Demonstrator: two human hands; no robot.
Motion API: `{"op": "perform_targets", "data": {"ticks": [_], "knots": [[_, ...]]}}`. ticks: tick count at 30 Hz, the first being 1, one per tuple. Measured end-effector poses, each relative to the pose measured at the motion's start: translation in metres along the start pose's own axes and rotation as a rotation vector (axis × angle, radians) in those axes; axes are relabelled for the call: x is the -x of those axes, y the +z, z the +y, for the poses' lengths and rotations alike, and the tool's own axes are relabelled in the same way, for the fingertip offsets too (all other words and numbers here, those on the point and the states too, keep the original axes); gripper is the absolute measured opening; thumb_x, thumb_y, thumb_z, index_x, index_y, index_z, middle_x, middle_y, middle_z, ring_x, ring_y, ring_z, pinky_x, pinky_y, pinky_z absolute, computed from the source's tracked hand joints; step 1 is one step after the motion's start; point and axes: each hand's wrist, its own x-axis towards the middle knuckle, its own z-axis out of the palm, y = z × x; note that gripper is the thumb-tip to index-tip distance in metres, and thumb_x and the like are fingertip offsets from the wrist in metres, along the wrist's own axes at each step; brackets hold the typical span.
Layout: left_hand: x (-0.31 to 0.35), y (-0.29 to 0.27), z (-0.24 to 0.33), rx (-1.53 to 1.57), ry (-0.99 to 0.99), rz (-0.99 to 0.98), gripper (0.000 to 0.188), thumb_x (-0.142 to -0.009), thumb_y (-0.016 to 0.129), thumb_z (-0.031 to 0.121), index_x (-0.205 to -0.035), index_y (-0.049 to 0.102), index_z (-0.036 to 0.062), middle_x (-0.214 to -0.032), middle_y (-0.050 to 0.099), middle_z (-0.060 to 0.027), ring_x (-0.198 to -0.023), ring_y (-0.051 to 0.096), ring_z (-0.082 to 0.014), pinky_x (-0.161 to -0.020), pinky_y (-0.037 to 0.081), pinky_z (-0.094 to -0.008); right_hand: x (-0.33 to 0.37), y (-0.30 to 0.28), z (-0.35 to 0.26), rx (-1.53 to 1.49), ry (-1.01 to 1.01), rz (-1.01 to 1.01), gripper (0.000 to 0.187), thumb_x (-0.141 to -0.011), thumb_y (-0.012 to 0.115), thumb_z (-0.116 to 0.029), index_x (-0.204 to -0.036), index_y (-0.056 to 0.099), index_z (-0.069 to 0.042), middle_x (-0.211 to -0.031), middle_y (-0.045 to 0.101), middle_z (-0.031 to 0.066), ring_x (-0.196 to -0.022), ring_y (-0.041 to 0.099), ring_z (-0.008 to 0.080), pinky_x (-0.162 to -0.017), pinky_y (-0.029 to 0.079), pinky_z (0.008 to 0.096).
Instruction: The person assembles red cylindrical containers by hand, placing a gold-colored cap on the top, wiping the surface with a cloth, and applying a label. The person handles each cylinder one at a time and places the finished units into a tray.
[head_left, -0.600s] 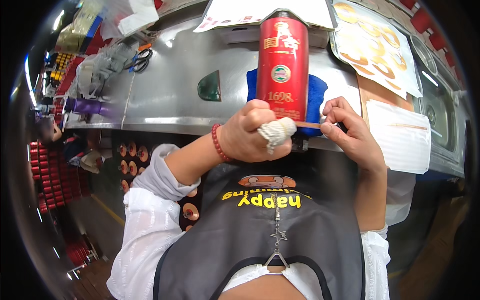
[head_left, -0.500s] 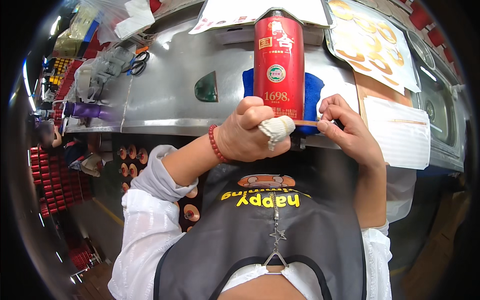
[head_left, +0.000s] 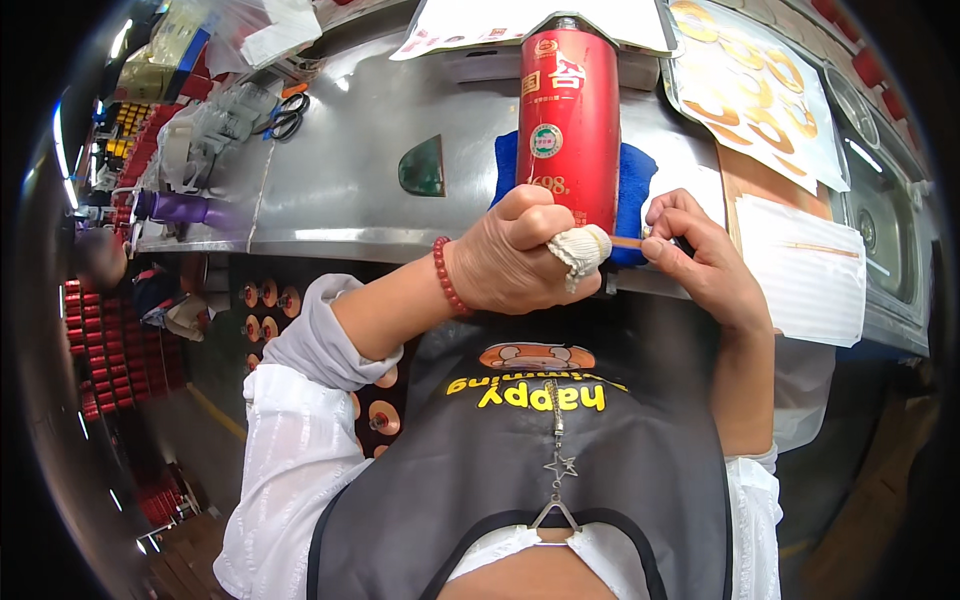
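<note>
A red bottle (head_left: pixel 580 120) with gold and white print and a round green-and-white emblem lies lengthwise on a folded blue cloth (head_left: pixel 637 178). At its near end my left hand (head_left: pixel 505 250) is closed, a white knitted finger cover (head_left: pixel 583 250) on one digit pressing against the bottle. What the curled fingers hold underneath is hidden. A thin gold-orange strip (head_left: pixel 627 243) runs from the covered digit to my right hand (head_left: pixel 705 265), whose thumb and forefinger pinch its other end. To the left, a dark green flat scraper-like piece (head_left: pixel 422 168) rests on the metal table (head_left: pixel 340 190).
White sheets with curved gold pieces (head_left: pixel 745 75) lie at the far right. Nearer is a white sheet (head_left: pixel 800 270) with a thin gold strip, beside a metal sink (head_left: pixel 880 225). Scissors (head_left: pixel 288 118), plastic bags (head_left: pixel 215 135) and a purple bottle (head_left: pixel 180 208) are at left.
The red bottle has turned about its length, so its print and emblem sit further left on it. My left hand has shifted a little right, and the visible strip is shorter.
</note>
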Motion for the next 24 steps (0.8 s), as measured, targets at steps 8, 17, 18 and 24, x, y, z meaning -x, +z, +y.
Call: {"op": "perform_targets", "data": {"ticks": [8, 17, 18, 24], "knots": [[0.017, -0.008, 0.009, -0.08, -0.109, 0.055, 0.027, -0.056, 0.071, 0.013, -0.08, 0.066, 0.024, -0.105, 0.061, 0.0061, -0.098, 0.044, -0.0227, -0.074, 0.04, -0.0352, -0.004, 0.001, 0.0, -0.038, 0.014, -0.022, 0.02, -0.094, 0.066, -0.019, -0.084, 0.055, -0.005, -0.107, 0.048, 0.0057, -0.104, 0.045, 0.0162, -0.091, 0.036, 0.0273], [0.02, -0.012, 0.007, -0.106, -0.108, 0.024, 0.028, -0.051, 0.07, 0.015, -0.077, 0.065, 0.0246, -0.101, 0.062, 0.0055, -0.094, 0.042, -0.0232, -0.074, 0.04, -0.0358, -0.003, 0.003, -0.001, -0.057, -0.007, -0.014, 0.021, -0.094, 0.066, -0.02, -0.084, 0.056, -0.004, -0.109, 0.048, 0.006, -0.104, 0.045, 0.0166, -0.091, 0.037, 0.0277], [0.024, -0.014, 0.01, -0.118, -0.139, 0.014, 0.028, -0.052, 0.07, 0.015, -0.077, 0.065, 0.0243, -0.101, 0.062, 0.0052, -0.095, 0.043, -0.0233, -0.074, 0.04, -0.036, -0.004, 0.003, -0.001, -0.056, 0.006, -0.022, 0.021, -0.094, 0.066, -0.02, -0.084, 0.056, -0.004, -0.109, 0.048, 0.006, -0.105, 0.045, 0.0167, -0.091, 0.036, 0.0277], [0.009, -0.008, 0.005, 0.004, -0.088, 0.039, 0.03, -0.053, 0.072, 0.012, -0.081, 0.067, 0.0212, -0.112, 0.061, 0.0048, -0.098, 0.045, -0.0232, -0.077, 0.042, -0.0361, -0.004, 0.001, 0.005, -0.029, -0.005, -0.025, 0.023, -0.094, 0.067, -0.022, -0.084, 0.057, -0.004, -0.109, 0.048, 0.0061, -0.107, 0.045, 0.0171, -0.092, 0.036, 0.0278]]}}
